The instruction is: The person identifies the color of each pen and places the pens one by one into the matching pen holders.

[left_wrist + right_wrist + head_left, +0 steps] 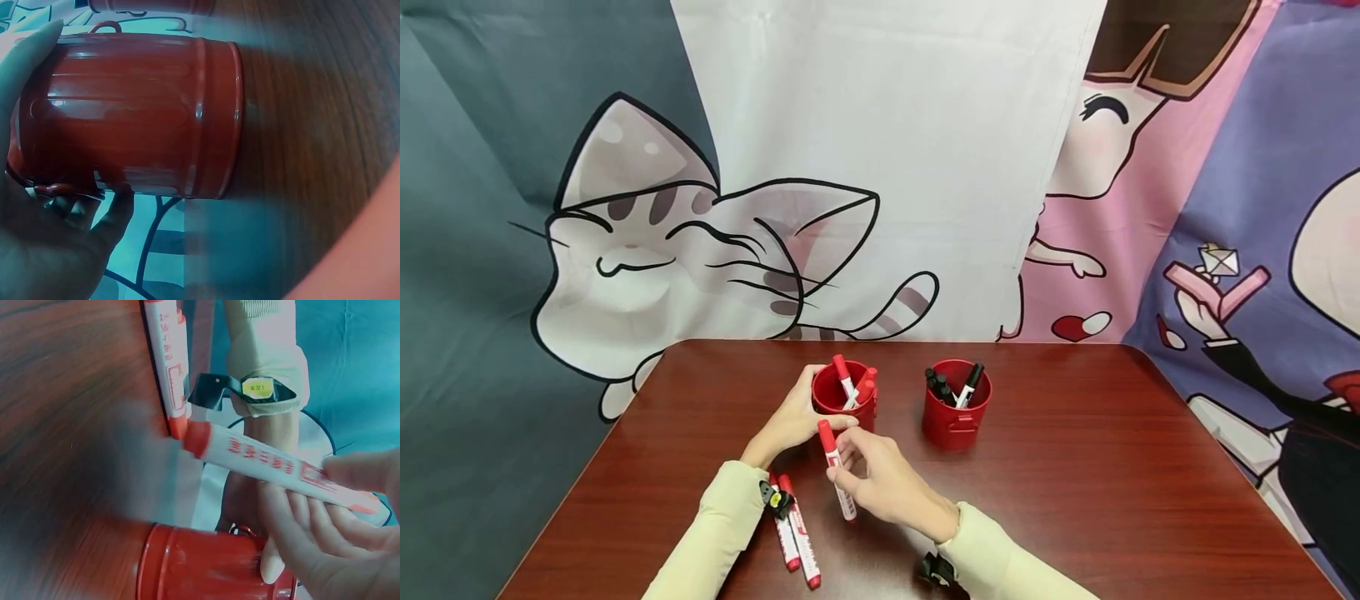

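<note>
My left hand [792,421] grips a small red metal bucket [867,417] from its left side, thumb across the front. In the left wrist view, the hand curls around the upper part of this bucket [144,112], which stands on the table. Several red-capped markers [842,371] lean inside it. Between thumb and fingers, my right hand [887,483] pinches a white marker with a red cap [835,461], held tilted just in front of the bucket, cap end up. The right wrist view shows that marker [262,464] raised above the tabletop.
Two more red markers [802,537] lie side by side on the brown wooden table [1075,483], near my left forearm. To the right stands a second red bucket [951,429] with several black markers [972,379]. A printed cartoon cloth [887,100] hangs behind the table.
</note>
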Demonstrator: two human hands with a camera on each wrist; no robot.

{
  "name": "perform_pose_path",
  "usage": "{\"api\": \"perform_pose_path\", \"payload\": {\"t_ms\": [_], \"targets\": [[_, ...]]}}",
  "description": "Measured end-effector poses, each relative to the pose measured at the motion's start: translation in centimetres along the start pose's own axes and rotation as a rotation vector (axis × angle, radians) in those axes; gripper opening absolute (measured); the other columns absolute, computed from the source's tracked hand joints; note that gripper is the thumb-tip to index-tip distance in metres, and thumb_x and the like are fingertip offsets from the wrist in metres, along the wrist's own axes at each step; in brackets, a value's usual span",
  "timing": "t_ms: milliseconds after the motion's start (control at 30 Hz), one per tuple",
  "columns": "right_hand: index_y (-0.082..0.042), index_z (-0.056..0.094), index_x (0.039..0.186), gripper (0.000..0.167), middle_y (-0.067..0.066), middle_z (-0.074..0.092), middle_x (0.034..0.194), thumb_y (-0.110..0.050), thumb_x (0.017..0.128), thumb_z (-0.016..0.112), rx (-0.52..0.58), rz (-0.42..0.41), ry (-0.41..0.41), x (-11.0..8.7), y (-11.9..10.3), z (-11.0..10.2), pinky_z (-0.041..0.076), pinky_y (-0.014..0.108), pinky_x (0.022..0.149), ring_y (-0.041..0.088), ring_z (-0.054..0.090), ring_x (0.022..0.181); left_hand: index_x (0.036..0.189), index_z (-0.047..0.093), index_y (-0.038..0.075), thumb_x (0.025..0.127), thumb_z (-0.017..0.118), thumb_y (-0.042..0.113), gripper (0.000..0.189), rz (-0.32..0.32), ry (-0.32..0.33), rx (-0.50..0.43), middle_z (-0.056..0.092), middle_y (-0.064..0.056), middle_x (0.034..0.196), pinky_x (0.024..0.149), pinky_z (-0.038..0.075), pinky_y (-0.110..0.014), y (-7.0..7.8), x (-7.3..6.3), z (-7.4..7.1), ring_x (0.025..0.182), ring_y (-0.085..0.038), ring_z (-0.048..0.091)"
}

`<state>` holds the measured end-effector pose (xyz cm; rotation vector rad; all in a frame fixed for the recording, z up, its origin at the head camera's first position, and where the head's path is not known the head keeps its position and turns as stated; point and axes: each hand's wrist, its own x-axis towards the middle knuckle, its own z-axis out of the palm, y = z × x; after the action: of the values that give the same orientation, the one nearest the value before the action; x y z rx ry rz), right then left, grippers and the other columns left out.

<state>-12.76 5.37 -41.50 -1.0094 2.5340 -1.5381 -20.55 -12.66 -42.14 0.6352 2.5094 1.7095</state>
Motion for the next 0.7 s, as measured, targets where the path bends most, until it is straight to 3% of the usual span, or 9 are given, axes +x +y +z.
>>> {"api": "perform_pose_path", "payload": {"t_ms": [100, 267, 500, 700], "targets": [[-0.012, 0.054, 0.099, 0.021, -0.002, 0.058, 0.082, -0.009, 0.083, 0.067, 0.049, -0.063, 0.054, 0.1, 0.1, -0.1, 0.053, 0.022, 0.063, 0.005, 0.059, 0.071, 0.130, 0.031, -0.001, 0.071, 0.078, 0.015, 0.077, 0.025, 0.007, 0.013, 0.044, -0.017, 0.129, 0.092, 0.044, -0.047, -0.1, -0.1, -0.1, 0.117, -0.034, 0.044], [-0.015, 0.052, 0.104, 0.025, -0.005, 0.057, 0.088, -0.011, 0.083, 0.067, -0.037, -0.181, 0.143, 0.6, 0.3, -0.5, 0.052, 0.022, 0.064, 0.005, 0.057, 0.078, 0.130, 0.032, -0.002, 0.072, 0.076, 0.014, 0.075, 0.033, 0.004, 0.026, 0.045, -0.018, 0.127, 0.091, 0.045, -0.044, 0.0, 0.1, -0.1, 0.115, -0.033, 0.045], [-0.017, 0.052, 0.104, 0.026, -0.007, 0.056, 0.090, -0.014, 0.083, 0.067, -0.068, -0.183, 0.182, 1.2, 0.3, -1.1, 0.052, 0.023, 0.067, 0.007, 0.056, 0.082, 0.130, 0.031, 0.000, 0.071, 0.077, 0.015, 0.077, -0.011, 0.002, 0.037, 0.045, -0.015, 0.127, 0.091, 0.046, -0.041, 0.1, -0.1, -0.1, 0.115, -0.028, 0.044], [-0.016, 0.052, 0.106, 0.028, -0.005, 0.055, 0.091, -0.013, 0.083, 0.067, -0.094, -0.218, 0.203, 2.0, -0.2, -2.1, 0.053, 0.022, 0.064, 0.008, 0.056, 0.080, 0.129, 0.032, 0.001, 0.071, 0.077, 0.013, 0.074, -0.012, 0.002, 0.040, 0.045, -0.013, 0.125, 0.091, 0.046, -0.040, 0.1, -0.1, -0.1, 0.113, -0.027, 0.045]]}}
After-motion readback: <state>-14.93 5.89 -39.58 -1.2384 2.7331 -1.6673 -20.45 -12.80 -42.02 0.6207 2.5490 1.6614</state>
